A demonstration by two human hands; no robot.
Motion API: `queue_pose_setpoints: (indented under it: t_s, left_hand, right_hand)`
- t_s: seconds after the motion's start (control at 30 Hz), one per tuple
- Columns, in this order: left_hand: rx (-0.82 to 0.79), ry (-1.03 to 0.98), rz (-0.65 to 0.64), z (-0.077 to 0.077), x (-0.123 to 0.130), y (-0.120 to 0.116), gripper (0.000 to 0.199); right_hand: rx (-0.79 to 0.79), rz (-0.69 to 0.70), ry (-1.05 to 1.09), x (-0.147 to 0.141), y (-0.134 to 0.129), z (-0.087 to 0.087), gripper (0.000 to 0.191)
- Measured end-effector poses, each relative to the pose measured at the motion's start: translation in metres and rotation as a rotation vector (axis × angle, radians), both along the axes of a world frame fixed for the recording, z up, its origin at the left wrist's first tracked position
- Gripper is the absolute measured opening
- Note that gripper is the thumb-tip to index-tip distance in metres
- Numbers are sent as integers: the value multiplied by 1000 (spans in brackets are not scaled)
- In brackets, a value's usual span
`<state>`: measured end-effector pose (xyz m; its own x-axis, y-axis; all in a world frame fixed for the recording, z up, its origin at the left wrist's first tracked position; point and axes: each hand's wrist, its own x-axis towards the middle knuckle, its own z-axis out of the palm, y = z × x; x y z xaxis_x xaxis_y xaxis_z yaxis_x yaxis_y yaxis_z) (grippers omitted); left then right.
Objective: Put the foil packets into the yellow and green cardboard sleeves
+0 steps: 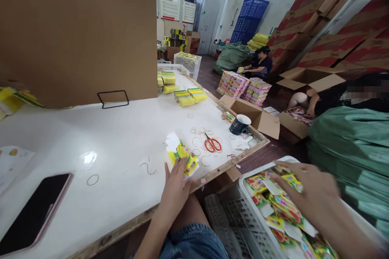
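My left hand (174, 184) lies at the near edge of the white table, its fingers stretched out over a small yellow and green carton (187, 157) with a white flap. The carton's near side is partly covered by those fingers. My right hand (313, 190), slightly blurred, hovers with fingers apart over a white plastic crate (244, 190). Inside the crate are many loose flat yellow, green and red cartons (284, 206). No carton shows clearly in the right fingers.
Red-handled scissors (213, 144) lie among rubber bands beside a dark mug (240, 124). Yellow bundles (184, 98) sit further back. A phone (35, 212) lies at left, near a big cardboard sheet (79, 36). Two people work at right among cardboard boxes (311, 79) and green sacks (349, 145).
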<state>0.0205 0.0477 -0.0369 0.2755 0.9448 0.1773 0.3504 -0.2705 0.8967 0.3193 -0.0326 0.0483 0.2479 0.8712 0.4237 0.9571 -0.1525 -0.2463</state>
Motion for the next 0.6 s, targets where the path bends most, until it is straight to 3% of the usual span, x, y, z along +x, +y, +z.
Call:
queue_pose_setpoints:
  t_s: [0.07, 0.17, 0.27, 0.33, 0.43, 0.6]
  left_hand:
    - [-4, 1, -66, -7, 1, 1, 58]
    - [-25, -56, -120, -10, 0, -5, 57]
    - [-46, -76, -124, -9, -6, -10, 53]
    - [-65, -134, -53, -6, -9, -11, 50]
    - [-133, -433, 138, 1, -8, -11, 48]
    - [-315, -884, 182, 15, -1, -9, 59]
  right_hand:
    - [-75, 132, 288, -24, 19, -19, 35]
    - [-138, 162, 730, -84, 59, -60, 34]
    - [-146, 215, 860, -124, 87, -89, 33]
    - [-126, 244, 908, -132, 91, -93, 32]
    - [-71, 270, 1102, -131, 80, -83, 36]
    - [-6, 281, 1609, -151, 57, -66, 41]
